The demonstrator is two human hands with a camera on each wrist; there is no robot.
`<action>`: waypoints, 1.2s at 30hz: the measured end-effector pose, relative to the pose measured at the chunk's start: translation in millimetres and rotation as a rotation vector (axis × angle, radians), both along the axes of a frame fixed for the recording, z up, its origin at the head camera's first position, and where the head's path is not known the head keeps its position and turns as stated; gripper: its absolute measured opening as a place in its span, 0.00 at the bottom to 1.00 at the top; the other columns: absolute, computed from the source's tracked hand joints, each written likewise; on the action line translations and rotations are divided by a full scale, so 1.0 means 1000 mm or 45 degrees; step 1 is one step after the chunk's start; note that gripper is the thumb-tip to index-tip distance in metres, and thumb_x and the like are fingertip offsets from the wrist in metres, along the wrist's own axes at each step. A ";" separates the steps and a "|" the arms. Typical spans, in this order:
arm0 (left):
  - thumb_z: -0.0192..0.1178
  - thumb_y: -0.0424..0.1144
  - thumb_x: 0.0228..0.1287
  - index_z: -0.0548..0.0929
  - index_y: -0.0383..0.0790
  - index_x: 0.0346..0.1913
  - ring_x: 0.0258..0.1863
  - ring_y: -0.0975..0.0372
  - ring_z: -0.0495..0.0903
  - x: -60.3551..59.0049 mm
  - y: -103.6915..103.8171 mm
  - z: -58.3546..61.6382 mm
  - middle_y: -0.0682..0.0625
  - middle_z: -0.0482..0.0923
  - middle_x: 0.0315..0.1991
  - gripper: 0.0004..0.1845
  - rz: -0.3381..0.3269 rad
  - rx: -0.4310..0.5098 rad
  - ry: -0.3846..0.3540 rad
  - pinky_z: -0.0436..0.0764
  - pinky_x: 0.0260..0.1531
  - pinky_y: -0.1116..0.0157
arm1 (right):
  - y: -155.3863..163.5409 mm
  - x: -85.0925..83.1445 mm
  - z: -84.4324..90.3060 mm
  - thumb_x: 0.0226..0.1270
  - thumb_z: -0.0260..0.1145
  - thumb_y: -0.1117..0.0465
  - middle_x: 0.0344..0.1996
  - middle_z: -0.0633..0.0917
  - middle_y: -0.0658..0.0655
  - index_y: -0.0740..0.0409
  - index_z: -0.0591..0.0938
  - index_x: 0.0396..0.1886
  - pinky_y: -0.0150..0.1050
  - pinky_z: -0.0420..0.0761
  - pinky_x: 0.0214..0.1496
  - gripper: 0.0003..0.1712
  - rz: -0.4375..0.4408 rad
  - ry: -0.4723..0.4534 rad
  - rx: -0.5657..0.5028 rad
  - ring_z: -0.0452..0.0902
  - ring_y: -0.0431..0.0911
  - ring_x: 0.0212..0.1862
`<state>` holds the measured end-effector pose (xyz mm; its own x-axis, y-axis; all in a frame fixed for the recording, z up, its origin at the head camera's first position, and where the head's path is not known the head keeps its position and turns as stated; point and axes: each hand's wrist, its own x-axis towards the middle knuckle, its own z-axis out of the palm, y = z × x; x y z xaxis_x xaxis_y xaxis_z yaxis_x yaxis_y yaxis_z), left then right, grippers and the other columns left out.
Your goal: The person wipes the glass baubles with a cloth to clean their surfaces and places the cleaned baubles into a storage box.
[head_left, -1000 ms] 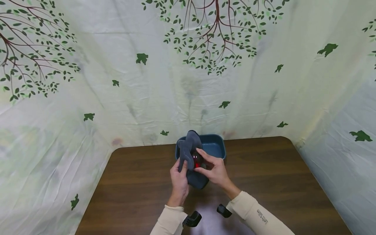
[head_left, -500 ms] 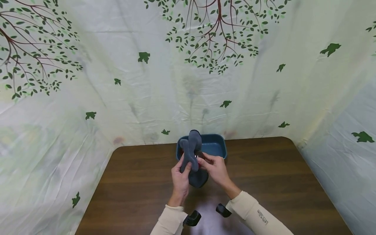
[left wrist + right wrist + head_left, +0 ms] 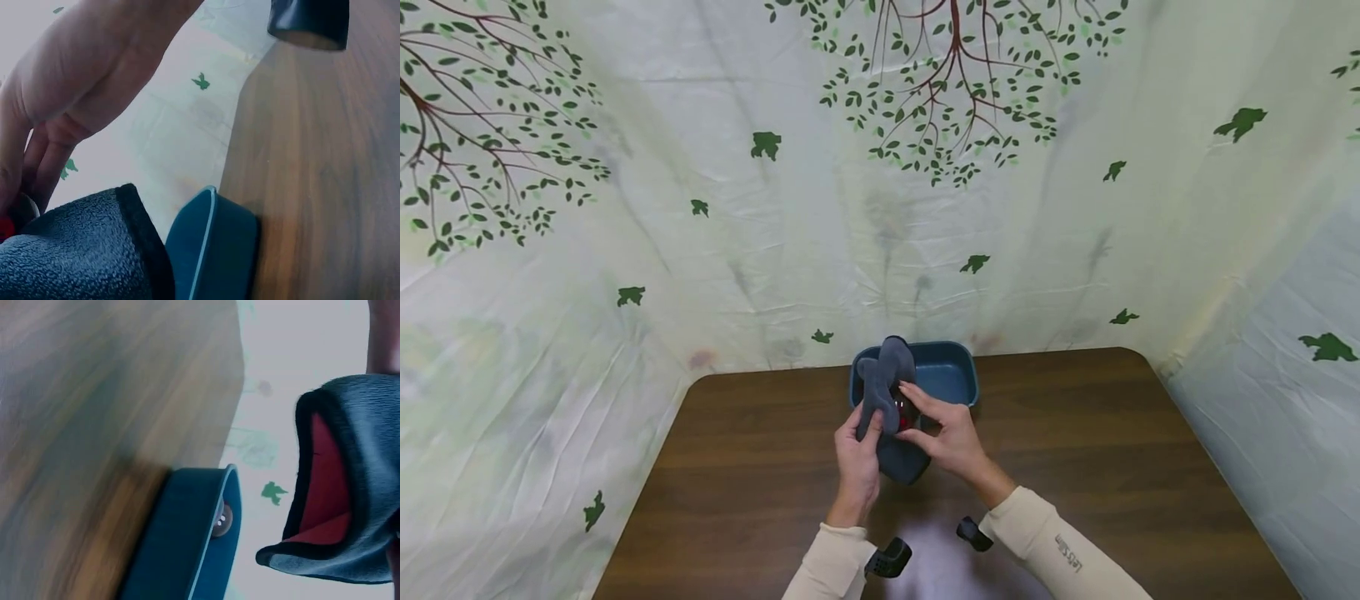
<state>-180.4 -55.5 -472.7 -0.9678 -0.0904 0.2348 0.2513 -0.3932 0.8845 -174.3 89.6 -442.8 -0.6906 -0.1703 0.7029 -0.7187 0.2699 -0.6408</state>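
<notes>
In the head view my left hand (image 3: pixel 857 460) pinches a grey-blue fleecy cloth (image 3: pixel 877 398), thumb on top. Black edging and a red inner side show on the cloth (image 3: pixel 325 481) in the right wrist view. Against its right side my right hand (image 3: pixel 951 433) grips a dark, shiny round thing (image 3: pixel 906 408) with red on it, between thumb and fingers. That round thing (image 3: pixel 24 212) is partly covered by cloth and fingers in the left wrist view. Both hands are raised over the table, in front of a blue tub (image 3: pixel 973 375).
The tub stands at the far edge of the brown wooden table (image 3: pixel 1060 442); a brownish round thing (image 3: pixel 223 522) with bright highlights sits inside it. A pale leaf-patterned curtain (image 3: pixel 880 233) closes off the back and sides. A black camera (image 3: pixel 974 534) hangs at the right wrist.
My right fingers closed in on the round thing half a second ago and now spread round it again, showing more of it. The cloth shifted slightly right, then back left.
</notes>
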 end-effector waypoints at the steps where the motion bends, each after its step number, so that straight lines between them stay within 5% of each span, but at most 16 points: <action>1: 0.58 0.29 0.67 0.73 0.19 0.58 0.47 0.63 0.81 0.000 -0.001 -0.001 0.51 0.84 0.47 0.21 -0.006 -0.011 0.014 0.80 0.47 0.68 | 0.000 0.000 -0.002 0.42 0.76 0.77 0.48 0.80 0.75 0.81 0.77 0.51 0.43 0.82 0.47 0.32 -0.001 -0.049 -0.016 0.80 0.64 0.48; 3: 0.59 0.29 0.66 0.72 0.21 0.60 0.49 0.63 0.81 0.001 -0.001 -0.002 0.49 0.83 0.50 0.22 -0.015 -0.035 0.036 0.79 0.49 0.68 | -0.001 -0.004 -0.009 0.48 0.74 0.76 0.47 0.81 0.75 0.80 0.77 0.52 0.48 0.83 0.42 0.29 0.012 -0.190 -0.079 0.81 0.62 0.46; 8: 0.61 0.31 0.65 0.69 0.23 0.62 0.53 0.63 0.79 0.001 -0.002 -0.001 0.46 0.79 0.56 0.26 -0.036 -0.074 0.049 0.77 0.52 0.68 | -0.003 -0.012 -0.022 0.64 0.66 0.65 0.42 0.85 0.68 0.71 0.81 0.53 0.40 0.84 0.36 0.19 -0.039 -0.529 -0.209 0.86 0.52 0.39; 14: 0.61 0.27 0.64 0.72 0.21 0.60 0.49 0.63 0.81 0.003 -0.003 0.000 0.53 0.83 0.49 0.23 0.007 -0.067 0.020 0.78 0.50 0.67 | -0.003 -0.011 -0.014 0.69 0.63 0.51 0.26 0.86 0.55 0.60 0.85 0.45 0.32 0.81 0.30 0.17 -0.119 -0.594 -0.015 0.82 0.40 0.27; 17: 0.60 0.30 0.65 0.77 0.24 0.58 0.44 0.63 0.82 0.003 -0.004 0.000 0.53 0.84 0.44 0.19 0.031 -0.015 -0.025 0.80 0.47 0.67 | 0.000 -0.013 -0.010 0.67 0.65 0.52 0.33 0.87 0.57 0.63 0.82 0.52 0.35 0.83 0.35 0.22 -0.047 -0.600 0.105 0.84 0.44 0.33; 21: 0.58 0.33 0.68 0.79 0.28 0.56 0.42 0.63 0.82 0.001 -0.003 0.002 0.51 0.83 0.42 0.16 0.028 0.109 -0.099 0.81 0.45 0.67 | 0.007 -0.017 -0.009 0.58 0.74 0.56 0.51 0.83 0.63 0.66 0.74 0.63 0.42 0.83 0.46 0.36 0.032 -0.474 0.257 0.84 0.50 0.47; 25: 0.58 0.33 0.69 0.79 0.29 0.56 0.43 0.62 0.82 0.001 -0.001 0.004 0.49 0.83 0.43 0.16 0.017 0.159 -0.139 0.81 0.45 0.66 | 0.011 -0.019 -0.010 0.46 0.80 0.59 0.55 0.81 0.64 0.65 0.76 0.61 0.48 0.80 0.52 0.40 -0.043 -0.124 0.349 0.80 0.55 0.54; 28: 0.58 0.33 0.68 0.80 0.29 0.55 0.43 0.62 0.82 0.001 0.000 0.005 0.49 0.83 0.42 0.16 0.016 0.135 -0.139 0.82 0.45 0.66 | 0.009 -0.020 -0.013 0.44 0.80 0.62 0.54 0.81 0.64 0.65 0.78 0.59 0.47 0.81 0.50 0.38 -0.078 -0.038 0.265 0.79 0.56 0.54; 31: 0.58 0.32 0.68 0.78 0.27 0.57 0.43 0.62 0.82 0.001 0.002 0.006 0.49 0.83 0.43 0.18 0.026 0.078 -0.098 0.81 0.45 0.66 | 0.007 -0.020 -0.015 0.49 0.77 0.64 0.51 0.83 0.66 0.67 0.78 0.58 0.43 0.83 0.44 0.34 -0.032 -0.196 0.095 0.82 0.54 0.49; 36: 0.60 0.30 0.65 0.71 0.25 0.63 0.56 0.61 0.77 0.005 0.005 0.007 0.42 0.78 0.57 0.25 0.045 -0.040 -0.002 0.77 0.53 0.67 | 0.003 -0.019 -0.013 0.65 0.67 0.63 0.45 0.84 0.69 0.71 0.78 0.57 0.42 0.83 0.42 0.23 0.087 -0.682 -0.233 0.84 0.55 0.44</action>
<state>-175.9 -51.0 -465.8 -0.9646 -0.1171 0.2363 0.2629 -0.3561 0.8967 -193.5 92.3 -455.6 -0.9505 -0.1354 0.2796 -0.2923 0.0846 -0.9526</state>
